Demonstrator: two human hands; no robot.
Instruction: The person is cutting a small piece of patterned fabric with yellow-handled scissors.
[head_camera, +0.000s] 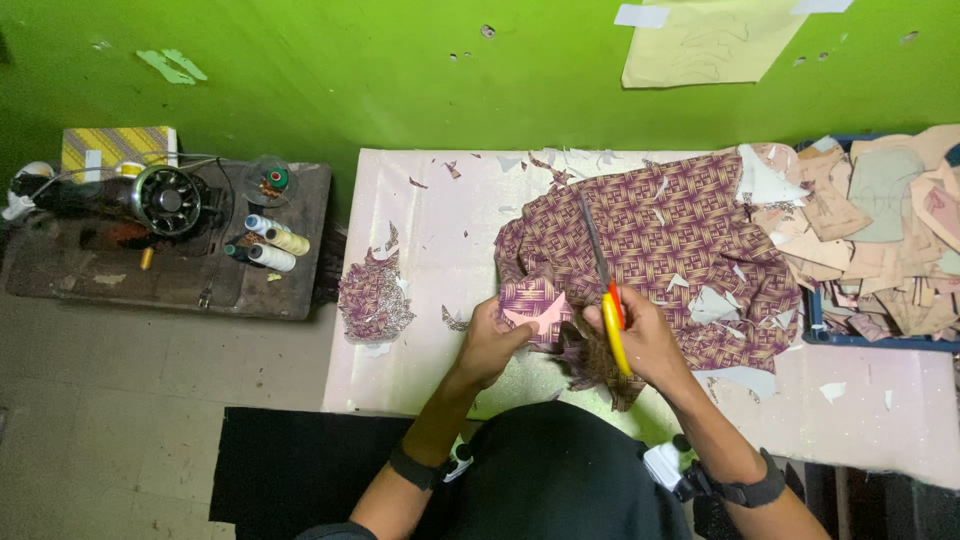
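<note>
Head view: right hand is gripping orange-and-yellow scissors — fingers curled through the handles, blades pointing away over the patterned purple fabric. Left hand is pinching a pink paper template against the fabric edge — all sitting on the pale table, cut pieces lying left.
</note>
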